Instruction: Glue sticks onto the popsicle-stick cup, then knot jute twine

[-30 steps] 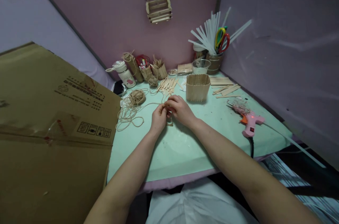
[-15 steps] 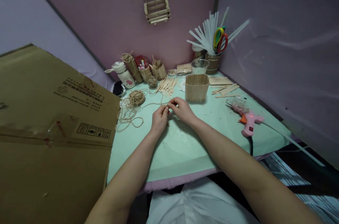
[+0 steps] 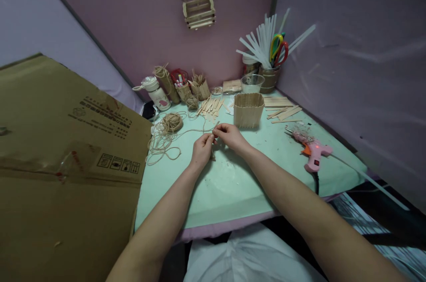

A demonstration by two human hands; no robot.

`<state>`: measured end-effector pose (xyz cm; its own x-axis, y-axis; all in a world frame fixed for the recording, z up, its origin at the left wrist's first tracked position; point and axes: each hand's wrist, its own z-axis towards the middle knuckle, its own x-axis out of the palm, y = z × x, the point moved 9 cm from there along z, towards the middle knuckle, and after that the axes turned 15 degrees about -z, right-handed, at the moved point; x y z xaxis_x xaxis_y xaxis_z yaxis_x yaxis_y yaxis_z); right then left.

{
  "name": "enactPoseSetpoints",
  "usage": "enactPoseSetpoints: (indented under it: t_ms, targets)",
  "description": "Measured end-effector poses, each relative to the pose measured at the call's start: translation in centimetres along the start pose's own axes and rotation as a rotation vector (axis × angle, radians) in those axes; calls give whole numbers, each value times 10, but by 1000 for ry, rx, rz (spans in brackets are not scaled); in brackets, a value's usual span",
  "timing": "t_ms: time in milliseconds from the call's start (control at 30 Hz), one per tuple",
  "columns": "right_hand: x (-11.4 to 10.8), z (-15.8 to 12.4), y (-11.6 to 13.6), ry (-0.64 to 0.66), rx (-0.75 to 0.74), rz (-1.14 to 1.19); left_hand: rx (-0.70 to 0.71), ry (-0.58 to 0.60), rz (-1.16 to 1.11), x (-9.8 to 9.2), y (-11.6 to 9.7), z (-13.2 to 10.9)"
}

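Note:
Over the middle of the mint-green table [image 3: 239,184], my left hand [image 3: 202,148] and my right hand [image 3: 229,136] meet at their fingertips. Both pinch the thin brown twine [image 3: 196,130], and a short end of it sticks up by my right fingers. The twine runs left to a loose ball [image 3: 172,122] with tangled loops beside it. Just behind and right of my right hand stands an oval container of craft sticks [image 3: 248,111]. What lies between the fingertips is too small to make out.
A pink glue gun [image 3: 313,154] with an orange trigger lies at the right, its cord over the front edge. Loose craft sticks [image 3: 284,113] lie behind it. A large cardboard box [image 3: 73,162] fills the left. Bottle [image 3: 158,95], cups and a scissors pot [image 3: 269,78] line the back.
A short twine end now shows above my right fingers. My hands remain together, with the fingers slightly shifted. The whole view has moved a little.

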<state>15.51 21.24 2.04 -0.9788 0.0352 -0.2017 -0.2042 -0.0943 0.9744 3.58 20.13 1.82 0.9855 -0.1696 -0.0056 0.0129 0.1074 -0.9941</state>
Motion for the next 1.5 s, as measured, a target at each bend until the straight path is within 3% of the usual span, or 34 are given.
enactPoseSetpoints:
  t_ms: [200, 400, 600, 800, 967, 1100, 1500]
  targets:
    - [-7, 1, 7, -92, -88, -279, 31, -130, -102, -13, 4, 5]
    - [-4, 0, 12, -97, -150, -367, 44, -218, -170, -21, 6, 6]
    - [-1, 1, 7, -70, -127, -315, 80, -209, -178, -19, 1, 5]
    - [-1, 2, -2, -66, -34, -165, 63, -114, -187, -12, -1, 7]
    - [-11, -5, 11, -204, -132, -279, 63, -176, -158, -20, 2, 8]
    - [-7, -10, 23, -203, -228, -372, 109, -223, -134, -26, 0, 8]
    - [-10, -7, 14, -208, -116, -296, 120, -185, -114, -20, -2, 7]
